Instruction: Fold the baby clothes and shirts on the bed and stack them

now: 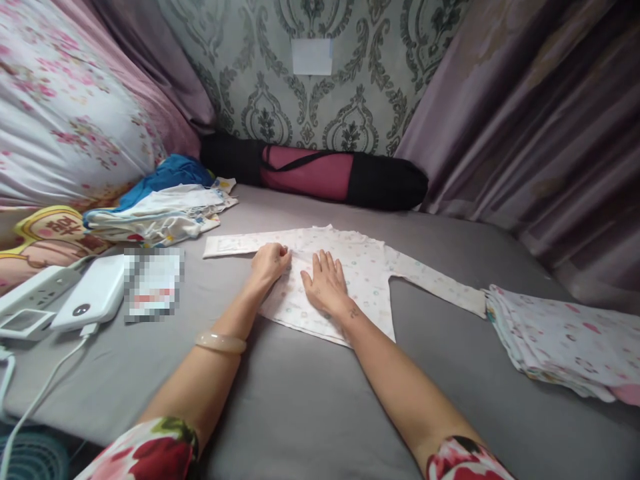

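A small white long-sleeved shirt [370, 280] with a tiny pastel print lies spread on the grey bed sheet, its collar toward the wall and both sleeves stretched out sideways. My left hand [271, 262] is closed at the shirt's left side, where the sleeve meets the body, and its curled fingers pinch the cloth there. Flat on the middle of the shirt rests my right hand [326, 283], fingers stretched out and slightly apart. The right sleeve's cuff touches a stack of folded clothes [565, 333].
A heap of loose clothes [165, 207] lies at the back left. Nearer are a white power bank [95, 293] with a cable, a power strip [35, 293] and a blurred packet [154, 283]. A long black-and-pink bag [310, 173] lies along the wall; curtains [500, 120] hang at right.
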### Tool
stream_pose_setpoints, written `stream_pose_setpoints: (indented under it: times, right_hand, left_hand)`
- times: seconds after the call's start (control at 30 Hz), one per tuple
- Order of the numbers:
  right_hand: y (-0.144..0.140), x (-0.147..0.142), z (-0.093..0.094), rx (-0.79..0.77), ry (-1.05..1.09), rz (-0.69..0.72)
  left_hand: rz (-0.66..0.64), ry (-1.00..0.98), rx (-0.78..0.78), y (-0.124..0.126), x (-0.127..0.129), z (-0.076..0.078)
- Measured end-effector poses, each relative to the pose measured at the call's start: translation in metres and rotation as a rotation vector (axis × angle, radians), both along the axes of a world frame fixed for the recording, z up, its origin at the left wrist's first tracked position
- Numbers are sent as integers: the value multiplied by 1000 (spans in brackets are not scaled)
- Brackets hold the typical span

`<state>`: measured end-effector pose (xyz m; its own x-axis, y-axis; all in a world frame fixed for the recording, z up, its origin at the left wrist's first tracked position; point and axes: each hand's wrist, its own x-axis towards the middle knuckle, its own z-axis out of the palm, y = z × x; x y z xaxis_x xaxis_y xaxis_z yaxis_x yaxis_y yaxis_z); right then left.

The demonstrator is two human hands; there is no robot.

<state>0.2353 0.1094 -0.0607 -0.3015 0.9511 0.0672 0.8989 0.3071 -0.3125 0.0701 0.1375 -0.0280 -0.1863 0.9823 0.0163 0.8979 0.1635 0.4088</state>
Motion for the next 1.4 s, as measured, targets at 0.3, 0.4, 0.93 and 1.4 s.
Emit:
stream_pose_setpoints:
  times: [0.3,0.4,0.93,1.4]
  right_hand:
    - [-26,-21,1,-45,8,257]
    - [-42,-31,5,-52,41,342]
    - [-65,-36,76,-182,257,816]
    - [-15,-1,12,-95,-83,58]
  left_hand:
    - [-12,-86,32,5,-15,-7]
    - [-14,-116,54,8,-19,-9]
    - [-157,-412,-250,-13,-43,29]
    - [-262,-196,-463,-8,-21,28]
